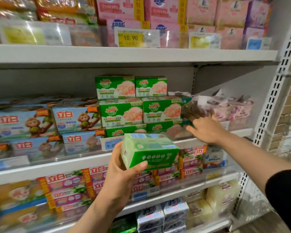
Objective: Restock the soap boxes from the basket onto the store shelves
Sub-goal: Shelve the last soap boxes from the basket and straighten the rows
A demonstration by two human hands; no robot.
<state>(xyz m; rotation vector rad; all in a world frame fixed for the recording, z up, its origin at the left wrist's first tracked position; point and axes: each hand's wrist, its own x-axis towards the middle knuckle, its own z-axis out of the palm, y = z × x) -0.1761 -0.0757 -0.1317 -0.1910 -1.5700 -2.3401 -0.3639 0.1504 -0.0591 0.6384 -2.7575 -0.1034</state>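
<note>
My left hand [123, 167] grips a green soap box [149, 151] in front of the middle shelf, thumb over its near lower edge. On that shelf stands a stack of matching green soap boxes [139, 106], three layers high. My right hand [202, 126] reaches to the right of the stack, fingers stretched out against a teal box [186, 102] and a clear-wrapped packet [198, 106] beside it. The basket is out of view.
Blue monkey-print soap boxes [54, 121] fill the shelf's left part. Pink packs [158, 14] sit on the shelf above, with a 10.90 price tag [133, 38]. Pink-and-white boxes [158, 179] line the shelf below. A white perforated upright [275, 81] bounds the right side.
</note>
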